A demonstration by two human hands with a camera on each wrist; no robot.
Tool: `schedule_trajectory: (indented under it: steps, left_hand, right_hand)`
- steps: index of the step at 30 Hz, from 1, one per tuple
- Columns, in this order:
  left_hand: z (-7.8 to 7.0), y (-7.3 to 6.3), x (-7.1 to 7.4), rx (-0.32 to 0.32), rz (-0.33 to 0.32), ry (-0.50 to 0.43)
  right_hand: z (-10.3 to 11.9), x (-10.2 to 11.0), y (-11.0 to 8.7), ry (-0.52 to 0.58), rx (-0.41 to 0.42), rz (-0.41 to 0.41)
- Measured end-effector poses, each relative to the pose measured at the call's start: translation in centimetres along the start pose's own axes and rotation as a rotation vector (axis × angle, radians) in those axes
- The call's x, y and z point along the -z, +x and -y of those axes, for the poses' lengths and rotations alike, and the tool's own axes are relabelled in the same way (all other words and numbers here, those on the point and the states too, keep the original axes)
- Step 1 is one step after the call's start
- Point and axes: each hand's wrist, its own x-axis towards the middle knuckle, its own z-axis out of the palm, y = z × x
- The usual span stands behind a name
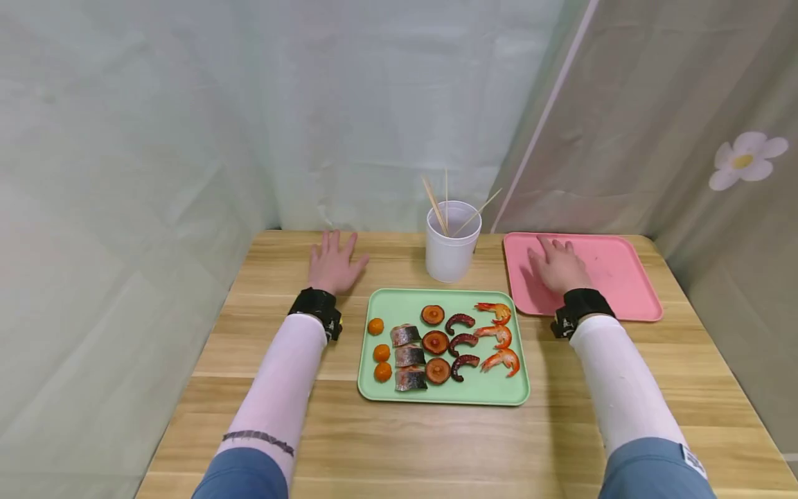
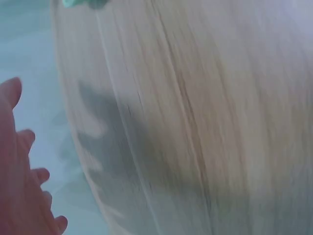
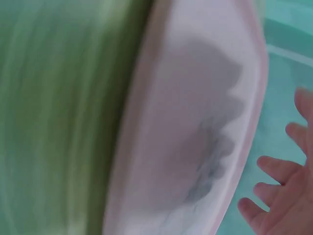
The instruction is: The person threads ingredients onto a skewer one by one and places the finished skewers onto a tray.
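Observation:
My left hand [image 1: 334, 267] is over the back left of the wooden table, fingers spread and holding nothing. Its shadow falls on the wood in the left wrist view. Over the pink tray [image 1: 614, 274], my right hand [image 1: 561, 269] has its fingers extended, with nothing in its grasp. A shadow of that hand lies on the tray in the right wrist view. Between the arms sits a green tray [image 1: 442, 399] bearing three orange balls [image 1: 382, 353], three fish pieces [image 1: 409, 356], three mushroom caps [image 1: 435, 342], three octopus tentacles [image 1: 463, 341] and three shrimp [image 1: 497, 337].
A white cup [image 1: 449, 260] with several thin wooden skewers [image 1: 434, 204] stands behind the green tray, between the hands. Pale curtains [image 1: 386, 111] hang along the back and sides of the table [image 1: 399, 450].

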Motion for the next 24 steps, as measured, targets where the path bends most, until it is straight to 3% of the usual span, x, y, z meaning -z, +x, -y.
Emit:
schedule_trajectory:
  steps: [4, 7, 9, 14, 20, 24]
  left_hand:
    - [-1.3, -0.1, 0.1, 0.014, -0.044, -0.066]
    - [-2.3, -0.4, 0.3, -0.016, -0.088, -0.123]
    - [-2.9, -0.7, 0.4, -0.059, -0.120, -0.177]
    - [-4.2, -2.4, 0.6, -0.150, -0.152, -0.372]
    - [-5.0, -4.4, 1.0, -0.192, -0.174, -0.571]
    - [-5.5, -5.3, 1.4, -0.218, -0.200, -0.647]
  right_hand:
    - [0.8, 0.7, 0.1, 0.175, -0.032, -0.093]
    - [2.3, 1.5, -0.1, 0.344, -0.055, -0.141]
    - [3.4, 2.0, -0.2, 0.469, -0.058, -0.122]
    - [5.3, 2.4, 0.4, 0.718, -0.035, 0.018]
    - [7.0, 2.2, 0.8, 0.832, -0.010, 0.044]
    - [7.9, 2.2, 0.7, 0.866, 0.019, 0.044]
